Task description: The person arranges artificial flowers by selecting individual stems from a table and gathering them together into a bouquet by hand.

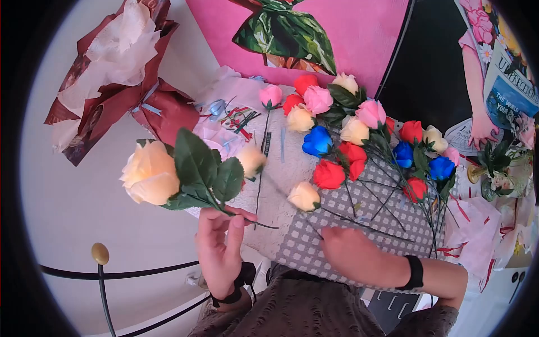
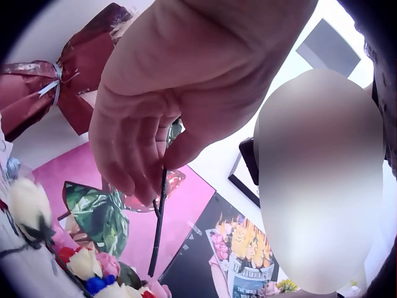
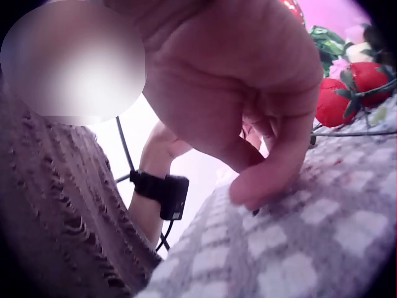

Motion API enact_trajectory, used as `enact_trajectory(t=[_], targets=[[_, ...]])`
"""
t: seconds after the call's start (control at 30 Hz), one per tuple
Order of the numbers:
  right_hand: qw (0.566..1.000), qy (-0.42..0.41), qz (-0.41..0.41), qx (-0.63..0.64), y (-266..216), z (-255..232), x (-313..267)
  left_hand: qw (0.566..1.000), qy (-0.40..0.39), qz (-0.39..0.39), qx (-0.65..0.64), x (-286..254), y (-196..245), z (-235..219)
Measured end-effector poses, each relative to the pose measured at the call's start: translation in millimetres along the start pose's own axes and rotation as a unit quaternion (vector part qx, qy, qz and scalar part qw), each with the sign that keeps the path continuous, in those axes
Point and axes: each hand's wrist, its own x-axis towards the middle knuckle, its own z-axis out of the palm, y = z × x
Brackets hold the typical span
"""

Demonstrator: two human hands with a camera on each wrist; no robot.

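My left hand (image 1: pixel 220 253) holds up a cream artificial rose (image 1: pixel 150 173) by its dark stem, just below the green leaves (image 1: pixel 193 163). In the left wrist view the thumb and fingers pinch that stem (image 2: pixel 159 226), which runs down past the fingertips. Low over the grey checked cloth, my right hand (image 1: pixel 359 255) has its fingers curled around the end of a thin stem. That stem leads up left to a second cream rose (image 1: pixel 251 161), blurred in the head view. A tiny dark stem tip (image 3: pixel 255 212) shows under the right fingertips. Another cream rose (image 1: pixel 304 196) lies close by.
Red, blue, pink and cream roses (image 1: pixel 353 132) lie heaped across the checked cloth (image 1: pixel 314 247). A bouquet in dark red paper (image 1: pixel 168 109) stands at the back left. Pink paper and red ribbon (image 1: pixel 477 230) lie at the right; a black metal rail (image 1: pixel 140 272) runs at the left.
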Motion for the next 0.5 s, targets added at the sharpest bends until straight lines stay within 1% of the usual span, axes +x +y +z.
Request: enact_trajectory(t=[0.07, 0.1, 0.17, 0.2, 0.27, 0.3, 0.37, 0.4, 0.43, 0.47, 0.5], targets=[[0.993, 0.009, 0.031, 0.11, 1.9, -22.1, 11.6, 1.0, 0.021, 0.017, 0.015, -0.5, -0.4, -5.7], [0.993, 0.009, 0.029, 0.11, -1.5, -35.1, 13.8, 0.999, 0.023, 0.018, 0.017, -1.3, -0.6, -7.0], [0.972, 0.026, 0.056, 0.226, -10.0, -57.9, 14.5, 0.994, 0.044, 0.04, 0.088, -4.2, -2.4, -5.4], [0.973, 0.025, 0.054, 0.225, -12.7, -59.2, 16.2, 0.994, 0.047, 0.041, 0.089, -5.8, -4.1, -4.2], [0.947, 0.118, 0.036, 0.298, -18.0, -60.4, 18.5, 0.986, -0.01, 0.0, 0.169, -7.5, -9.9, -1.0], [0.947, 0.119, 0.034, 0.297, -17.3, -55.0, 18.4, 0.976, -0.031, 0.026, 0.213, -6.5, -15.7, 0.0], [0.936, 0.154, -0.012, 0.315, -11.8, -33.1, 20.8, 0.953, -0.066, 0.065, 0.288, -6.7, -12.2, 3.7], [0.93, 0.171, -0.036, 0.323, -10.0, -29.0, 21.8, 0.953, -0.064, 0.071, 0.288, -7.6, -15.2, 4.4], [0.931, 0.174, -0.039, 0.32, -10.9, -32.5, 23.6, 0.967, -0.058, 0.015, 0.248, -9.3, -21.5, 4.7], [0.951, 0.127, 0.0, 0.282, -12.3, -36.8, 26.4, 0.976, -0.053, -0.04, 0.206, -9.5, -24.6, 4.8], [0.966, 0.079, 0.04, 0.243, -13.8, -40.1, 28.1, 0.977, -0.05, -0.035, 0.205, -9.6, -23.6, 4.4]])
